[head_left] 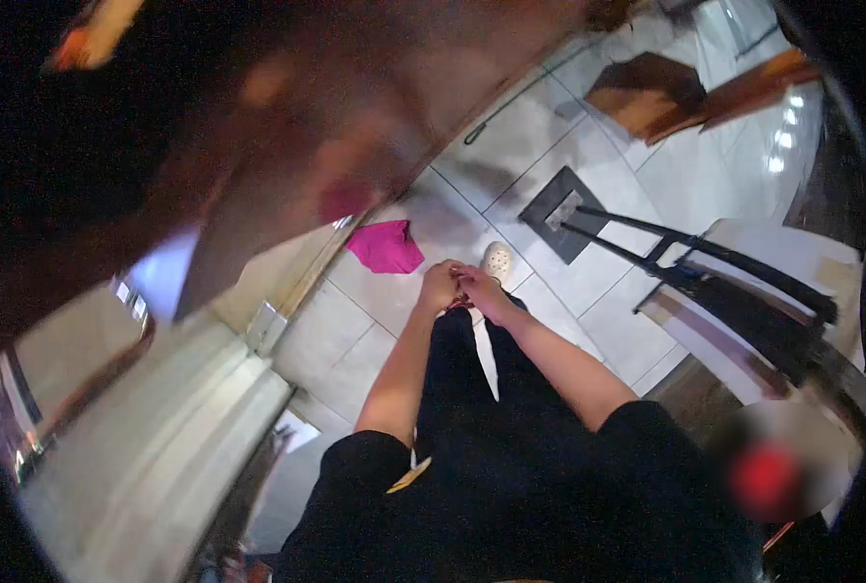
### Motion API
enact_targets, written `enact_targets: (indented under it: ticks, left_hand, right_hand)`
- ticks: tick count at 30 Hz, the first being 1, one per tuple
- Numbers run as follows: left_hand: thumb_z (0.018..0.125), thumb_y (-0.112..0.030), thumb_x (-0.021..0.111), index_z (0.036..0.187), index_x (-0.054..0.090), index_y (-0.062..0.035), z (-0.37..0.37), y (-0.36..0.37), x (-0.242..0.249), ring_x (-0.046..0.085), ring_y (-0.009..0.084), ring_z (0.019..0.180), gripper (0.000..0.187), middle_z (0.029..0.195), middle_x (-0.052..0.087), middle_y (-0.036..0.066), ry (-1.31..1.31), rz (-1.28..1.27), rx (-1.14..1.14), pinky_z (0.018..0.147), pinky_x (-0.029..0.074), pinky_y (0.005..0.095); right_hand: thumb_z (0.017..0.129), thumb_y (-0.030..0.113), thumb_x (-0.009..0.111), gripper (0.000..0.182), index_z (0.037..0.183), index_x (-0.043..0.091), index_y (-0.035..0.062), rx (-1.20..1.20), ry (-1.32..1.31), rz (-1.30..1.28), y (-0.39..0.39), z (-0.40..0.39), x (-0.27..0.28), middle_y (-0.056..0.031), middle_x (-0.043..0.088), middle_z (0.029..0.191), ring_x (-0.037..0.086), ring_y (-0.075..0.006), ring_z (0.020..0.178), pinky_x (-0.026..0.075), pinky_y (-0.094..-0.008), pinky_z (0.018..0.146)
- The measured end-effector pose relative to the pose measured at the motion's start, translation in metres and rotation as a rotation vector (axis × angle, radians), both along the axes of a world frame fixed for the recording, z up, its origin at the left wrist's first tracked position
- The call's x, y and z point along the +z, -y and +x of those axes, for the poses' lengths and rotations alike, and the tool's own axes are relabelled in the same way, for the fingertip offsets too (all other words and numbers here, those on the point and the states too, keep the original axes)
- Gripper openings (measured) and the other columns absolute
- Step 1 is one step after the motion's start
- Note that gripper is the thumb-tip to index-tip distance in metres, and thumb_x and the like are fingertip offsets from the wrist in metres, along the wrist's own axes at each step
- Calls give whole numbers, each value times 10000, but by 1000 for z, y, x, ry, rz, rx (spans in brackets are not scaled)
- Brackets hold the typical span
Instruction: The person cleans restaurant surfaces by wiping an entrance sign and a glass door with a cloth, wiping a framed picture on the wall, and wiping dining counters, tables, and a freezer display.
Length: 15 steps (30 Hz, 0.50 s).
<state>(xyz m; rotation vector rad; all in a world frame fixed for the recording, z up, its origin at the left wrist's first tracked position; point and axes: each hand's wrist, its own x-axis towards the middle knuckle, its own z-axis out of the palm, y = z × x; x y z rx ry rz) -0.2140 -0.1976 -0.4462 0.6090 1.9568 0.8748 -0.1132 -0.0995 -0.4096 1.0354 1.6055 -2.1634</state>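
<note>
My left hand point(441, 285) and my right hand point(484, 295) meet in front of my waist, above my dark trousers point(448, 369). The fingers of both are curled in and pressed together. A small bit of red shows just under them; what they hold, if anything, is hidden. Beyond the hands, one cream clog point(497, 262) with holes stands on the tiled floor. A bright pink cloth point(386, 247) lies crumpled on the tiles, ahead and to the left of my hands.
A dark square base point(562, 214) with two black bars point(637, 255) stands on the right. Farther back is a brown wooden piece point(647, 94). A large reddish-brown surface point(355, 107) fills the upper left, with pale curtain-like folds point(151, 457) below it.
</note>
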Motion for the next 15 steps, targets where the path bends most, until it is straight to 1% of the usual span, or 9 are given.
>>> enact_targets:
  ticks: [3,5,6,8,9,10,12,13,15]
  left_hand:
    - [722,-154,676,990,647,-67,-13,5,-120,648,332,862,283,879,673,182,-61,-149,-64,761,510,409]
    - [777,-169,607,1057,621,-73,-33,15,-192,636,347,904,296,947,663,189,-159,-296,-143,791,502,422]
    - [826,-178,546,1123,597,-74,-48,22,-228,628,349,936,318,1002,655,188,-225,-396,-224,815,495,431]
    - [735,-218,624,1078,632,-106,-80,39,-309,614,365,987,361,990,656,208,-239,-441,-238,850,478,440]
    - [751,-242,601,1099,625,-106,-91,48,-343,610,360,1003,374,1002,656,205,-324,-458,-259,865,470,446]
    - [768,-266,579,1119,618,-105,-100,53,-374,606,354,1019,388,1013,656,202,-411,-473,-278,880,462,453]
    - [798,-326,549,1105,621,-89,-115,50,-428,602,335,1047,394,1062,651,193,-401,-769,-264,889,463,433]
    - [806,-330,548,1105,624,-83,-115,49,-447,602,330,1048,396,1069,649,192,-447,-709,-310,877,466,430]
    - [813,-295,561,1106,628,-80,-118,45,-475,603,302,1023,369,1056,650,165,-382,-706,-338,857,471,409]
  right_hand:
    - [910,108,543,213,1108,573,38,-41,50,80,7,15,-108,-50,618,945,609,-137,880,514,-293,721]
    - [905,112,566,214,1104,573,32,25,-5,283,-4,17,-142,-47,619,956,602,-126,907,503,-280,750]
    - [872,110,554,228,1086,574,35,-71,64,256,-10,12,-146,-96,614,864,601,-174,820,483,-312,739]
    - [885,116,546,227,1098,576,46,-101,97,171,-25,11,-165,-82,612,865,596,-169,822,479,-306,740]
    - [892,119,542,226,1104,577,51,-121,112,134,-33,12,-176,-76,610,865,594,-166,824,478,-303,740]
    - [901,121,540,227,1117,576,60,-114,109,162,-39,15,-185,-61,608,860,579,-152,814,472,-292,740]
    - [919,99,522,234,1146,564,60,-211,195,-2,-51,19,-202,-41,597,893,559,-125,817,462,-272,721]
    - [928,88,513,238,1160,558,61,-261,231,-80,-55,24,-216,-31,591,909,550,-111,818,458,-262,712]
    - [923,83,518,234,1153,559,55,-250,200,106,-63,23,-237,-35,590,908,549,-122,831,451,-264,745]
